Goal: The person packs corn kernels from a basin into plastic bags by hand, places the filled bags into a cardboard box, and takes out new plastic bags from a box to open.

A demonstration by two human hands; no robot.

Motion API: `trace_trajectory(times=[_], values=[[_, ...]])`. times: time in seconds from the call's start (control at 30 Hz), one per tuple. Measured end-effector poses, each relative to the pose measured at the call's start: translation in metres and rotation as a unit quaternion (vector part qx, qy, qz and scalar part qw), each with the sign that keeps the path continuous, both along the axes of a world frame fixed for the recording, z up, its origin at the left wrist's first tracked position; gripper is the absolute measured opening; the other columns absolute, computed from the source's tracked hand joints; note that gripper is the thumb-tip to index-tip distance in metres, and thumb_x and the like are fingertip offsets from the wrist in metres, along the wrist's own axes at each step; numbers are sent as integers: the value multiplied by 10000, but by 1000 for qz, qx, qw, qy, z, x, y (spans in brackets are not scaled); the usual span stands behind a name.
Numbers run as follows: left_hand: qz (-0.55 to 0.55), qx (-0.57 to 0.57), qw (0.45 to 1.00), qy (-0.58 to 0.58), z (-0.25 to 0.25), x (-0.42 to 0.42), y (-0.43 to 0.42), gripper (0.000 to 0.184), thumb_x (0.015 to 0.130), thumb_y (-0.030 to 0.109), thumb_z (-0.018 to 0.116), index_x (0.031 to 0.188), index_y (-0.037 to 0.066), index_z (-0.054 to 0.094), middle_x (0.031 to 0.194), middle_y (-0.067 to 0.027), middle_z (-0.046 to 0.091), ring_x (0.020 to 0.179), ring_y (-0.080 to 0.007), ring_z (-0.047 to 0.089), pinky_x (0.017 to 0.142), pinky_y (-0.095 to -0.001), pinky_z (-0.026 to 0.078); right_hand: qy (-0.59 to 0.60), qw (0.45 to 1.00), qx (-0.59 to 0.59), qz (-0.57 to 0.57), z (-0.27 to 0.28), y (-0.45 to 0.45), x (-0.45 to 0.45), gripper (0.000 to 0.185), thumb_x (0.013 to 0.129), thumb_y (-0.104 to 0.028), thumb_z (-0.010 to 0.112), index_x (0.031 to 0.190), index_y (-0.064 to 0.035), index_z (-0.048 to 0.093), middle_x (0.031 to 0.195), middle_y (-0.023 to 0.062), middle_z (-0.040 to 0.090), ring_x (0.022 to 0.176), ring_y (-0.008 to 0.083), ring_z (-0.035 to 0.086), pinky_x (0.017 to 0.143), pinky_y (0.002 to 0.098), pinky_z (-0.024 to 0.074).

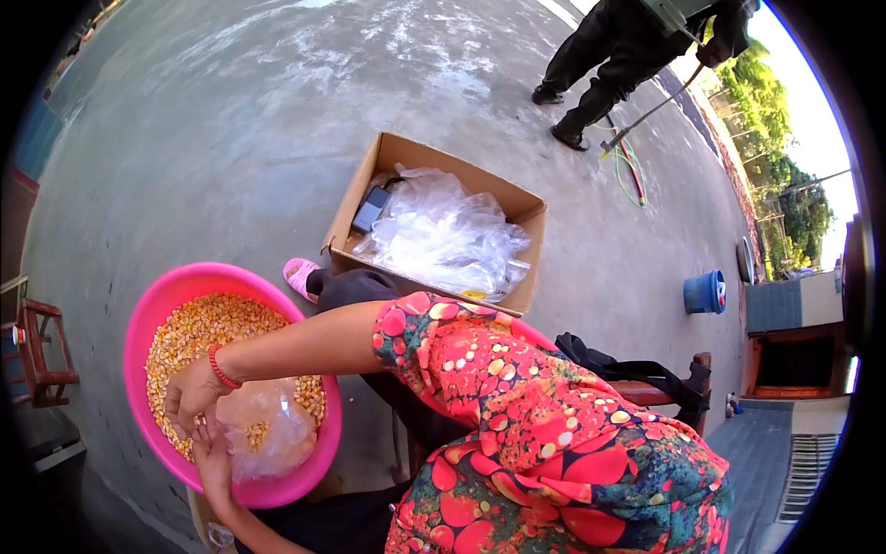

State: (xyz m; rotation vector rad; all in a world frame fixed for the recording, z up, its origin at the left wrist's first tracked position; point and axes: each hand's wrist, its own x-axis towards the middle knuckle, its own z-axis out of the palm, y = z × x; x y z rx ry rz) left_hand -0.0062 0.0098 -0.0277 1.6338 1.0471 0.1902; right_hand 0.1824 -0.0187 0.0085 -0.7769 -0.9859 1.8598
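A pink basin (pixel 140 369) holds loose yellow corn kernels (pixel 217 319). On the corn, at the basin's near side, lies a clear plastic bag (pixel 281 439) with some kernels showing in or through it. My right hand (pixel 196 392), with a red beaded bracelet at the wrist, is over the corn with its fingers curled inward; what they hold is hidden. Just beside it, my left hand (pixel 212 457) has its fingers closed at the edge of the bag. The fingertips of both hands meet or nearly meet.
An open cardboard box (pixel 369 175) with crumpled clear plastic bags (pixel 452 231) and a dark boxy object (pixel 371 209) stands by my leg. A person (pixel 609 55) holding a long rod walks on the concrete floor. A blue bucket (pixel 704 293) and a wooden stool (pixel 44 355) stand farther off.
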Motion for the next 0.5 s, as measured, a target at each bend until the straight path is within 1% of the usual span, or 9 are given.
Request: trace_trajectory(times=[0.03, 0.07, 0.1, 0.17, 0.23, 0.3, 0.37, 0.43, 0.5], values=[[102, -12, 991, -90, -6, -2, -2, 171, 904, 159, 472, 848, 26, 565, 627, 45, 472, 555, -38, 400, 484, -201, 309, 2, 999, 14, 34, 2, -4, -3, 133, 703, 2, 594, 823, 59, 599, 769, 166, 626, 697, 225, 640, 643, 303, 560], [101, -11, 991, -90, -14, -11, 4, 171, 904, 159, 472, 848, 26, 565, 627, 45, 472, 555, -38, 400, 484, -201, 309, -25, 997, 24, 63, -1, -7, -7, 137, 702, -3, 596, 825, 53, 621, 793, 165, 638, 719, 221, 644, 646, 299, 556], [69, 33, 996, -48, -25, -24, 18, 159, 891, 151, 491, 843, 16, 559, 648, 42, 478, 570, -43, 394, 498, -202, 309, -25, 997, 24, 62, -6, -9, -11, 137, 702, -3, 596, 825, 53, 621, 793, 165, 638, 719, 221, 644, 646, 299, 556], [35, 78, 996, -5, -23, -24, 23, 151, 878, 144, 511, 837, 6, 552, 669, 39, 484, 586, -48, 388, 513, -203, 308, -200, 970, 70, 120, -12, -11, -17, 132, 720, -34, 586, 817, 42, 634, 774, 148, 643, 724, 203, 645, 630, 296, 542], [-71, -52, 996, -7, 0, -7, 17, 152, 878, 158, 517, 840, 18, 563, 671, 54, 485, 579, -29, 379, 498, -191, 288, -306, 929, 163, 127, -15, -10, -18, 171, 740, -95, 564, 824, 30, 644, 773, 143, 650, 722, 229, 641, 634, 324, 515], [-64, -59, 996, 0, -5, -11, 23, 156, 879, 164, 518, 843, 20, 567, 662, 60, 480, 568, -23, 374, 488, -188, 278, -501, 811, 268, 138, -34, 0, -34, 210, 746, -154, 545, 824, 5, 657, 778, 148, 652, 730, 274, 630, 663, 358, 490], [-56, -65, 996, 5, -8, -11, 24, 160, 880, 170, 519, 846, 23, 570, 653, 66, 476, 558, -18, 369, 478, -185, 268, -509, 807, 260, 152, -44, 3, -44, 215, 722, -172, 566, 842, -27, 670, 821, 156, 650, 775, 313, 613, 699, 383, 472], [-27, -97, 995, -27, -7, -8, 21, 172, 883, 180, 518, 835, 23, 568, 620, 66, 461, 529, -21, 362, 458, -191, 259, -569, 719, 354, 184, -42, -2, -46, 228, 693, -173, 598, 866, -46, 675, 858, 145, 651, 806, 309, 610, 717, 388, 468], [-35, -83, 996, -23, -8, -10, 24, 179, 884, 187, 520, 827, 24, 567, 610, 63, 454, 523, -25, 364, 455, -195, 262, -570, 716, 363, 176, -41, -3, -47, 245, 675, -164, 609, 882, -51, 674, 891, 140, 649, 835, 307, 605, 734, 392, 463]])
